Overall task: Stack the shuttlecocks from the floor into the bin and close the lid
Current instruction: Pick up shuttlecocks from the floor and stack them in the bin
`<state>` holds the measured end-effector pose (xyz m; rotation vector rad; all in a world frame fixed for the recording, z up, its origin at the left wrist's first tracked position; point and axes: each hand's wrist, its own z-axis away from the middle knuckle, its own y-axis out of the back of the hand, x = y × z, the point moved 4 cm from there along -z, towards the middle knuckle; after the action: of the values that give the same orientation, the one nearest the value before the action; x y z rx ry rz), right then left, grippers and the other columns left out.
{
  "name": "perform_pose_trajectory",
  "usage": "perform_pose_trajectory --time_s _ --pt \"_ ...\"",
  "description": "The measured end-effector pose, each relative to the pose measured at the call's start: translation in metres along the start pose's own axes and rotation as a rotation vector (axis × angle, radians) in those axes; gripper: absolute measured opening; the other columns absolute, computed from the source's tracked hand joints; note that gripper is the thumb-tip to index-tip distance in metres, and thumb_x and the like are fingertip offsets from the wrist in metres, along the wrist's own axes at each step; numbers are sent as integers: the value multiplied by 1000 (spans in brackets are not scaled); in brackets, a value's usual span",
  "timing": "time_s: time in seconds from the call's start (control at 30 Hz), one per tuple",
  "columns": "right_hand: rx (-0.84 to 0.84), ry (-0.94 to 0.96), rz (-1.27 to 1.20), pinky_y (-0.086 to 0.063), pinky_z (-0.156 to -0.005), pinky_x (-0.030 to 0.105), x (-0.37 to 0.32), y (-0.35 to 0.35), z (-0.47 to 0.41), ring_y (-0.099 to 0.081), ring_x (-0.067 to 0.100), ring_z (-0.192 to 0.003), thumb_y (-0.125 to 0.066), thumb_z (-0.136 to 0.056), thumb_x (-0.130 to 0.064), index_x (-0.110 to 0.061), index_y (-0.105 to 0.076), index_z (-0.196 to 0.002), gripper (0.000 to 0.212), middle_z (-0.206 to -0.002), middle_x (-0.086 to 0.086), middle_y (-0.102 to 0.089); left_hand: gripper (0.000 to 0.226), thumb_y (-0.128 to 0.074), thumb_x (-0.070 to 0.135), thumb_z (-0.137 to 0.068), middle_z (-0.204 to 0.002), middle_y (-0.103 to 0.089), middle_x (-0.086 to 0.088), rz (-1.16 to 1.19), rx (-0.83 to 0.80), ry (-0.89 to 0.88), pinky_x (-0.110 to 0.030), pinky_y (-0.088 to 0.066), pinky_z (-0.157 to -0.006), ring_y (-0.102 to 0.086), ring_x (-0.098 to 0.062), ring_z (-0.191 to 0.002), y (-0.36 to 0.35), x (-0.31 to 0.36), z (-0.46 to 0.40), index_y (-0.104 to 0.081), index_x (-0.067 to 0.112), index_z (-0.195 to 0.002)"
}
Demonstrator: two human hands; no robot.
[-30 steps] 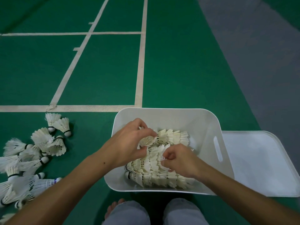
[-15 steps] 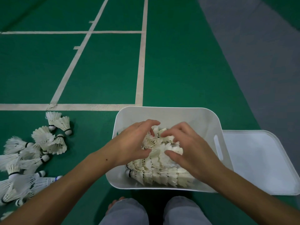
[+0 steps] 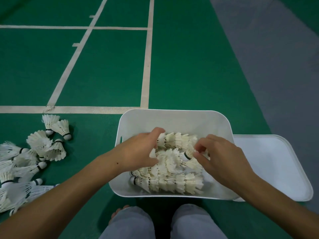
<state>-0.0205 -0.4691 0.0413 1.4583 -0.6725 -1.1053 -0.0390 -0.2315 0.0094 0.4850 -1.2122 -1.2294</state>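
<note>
A: What is taken up by the largest share of the frame?

B: The green court floor [image 3: 107, 69] is spread across the upper and left parts, crossed by pale lines [image 3: 146, 54], with a grey strip [image 3: 276, 54] seen along the upper right.

A: And the bin?

B: A white bin [image 3: 172, 118] is set at centre, slightly right and below the middle. Its lid [image 3: 276, 169] is laid flat on the floor, touching the bin's right side, so the bin is not covered.

A: Where are the shuttlecocks found?

B: Rows of nested shuttlecocks [image 3: 174, 183] are laid lengthwise inside the bin. A loose heap of shuttlecocks [image 3: 25, 157] is left on the floor at the lower left, well apart from the bin.

A: How are the hands held?

B: Both are lowered into the bin. The left hand [image 3: 136, 150] is curled over the cork end of the upper stack [image 3: 177, 140], which is gripped between thumb and fingers. The right hand [image 3: 222, 156] is narrowed to a pinch on a single shuttlecock [image 3: 188, 154], whose cork is pointed down and left.

A: Anything lower?

B: Grey trouser knees [image 3: 131, 223] are seen at the bottom edge.
</note>
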Motion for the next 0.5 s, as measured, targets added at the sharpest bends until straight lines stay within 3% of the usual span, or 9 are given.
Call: perform_pose_trajectory --time_s 0.1,0.27,0.37,0.5 --pt "-111 -113 -31 -54 -67 27 7 -17 2 -63 4 -76 -63 -97 -46 -35 -65 -91 13 -91 -16 -69 62 -75 31 -92 -129 -58 4 -257 -148 16 -36 -53 -87 -60 -19 -108 -16 -2 -4 -45 30 -147" --pt "-300 -199 -311 -60 -73 30 3 -55 -13 -70 6 -71 -77 -88 -34 -30 -67 -78 14 -76 -11 -73 44 -71 29 -92 -122 -61 2 -242 -201 24 -38 -53 -86 -61 -20 -106 -31 -1 -12 -57 27 -133" --pt "-453 -228 -440 -53 -58 16 -1 -70 -15 -75 9 -61 -77 -88 -18 -20 -73 -80 9 -72 -1 -77 39 -75 31 -89 -113 -62 4 -244 -190 22 -38 -55 -83 -62 -20 -101 -34 -4 -14 -60 26 -125" --pt "-544 -280 -513 -46 -54 12 4 -86 -13 -64 -2 -55 -81 -84 -10 -20 -78 -73 15 -57 -14 -69 32 -75 32 -88 -108 -63 4 -281 -160 23 -35 -54 -76 -63 -21 -95 -40 1 -18 -60 24 -114"
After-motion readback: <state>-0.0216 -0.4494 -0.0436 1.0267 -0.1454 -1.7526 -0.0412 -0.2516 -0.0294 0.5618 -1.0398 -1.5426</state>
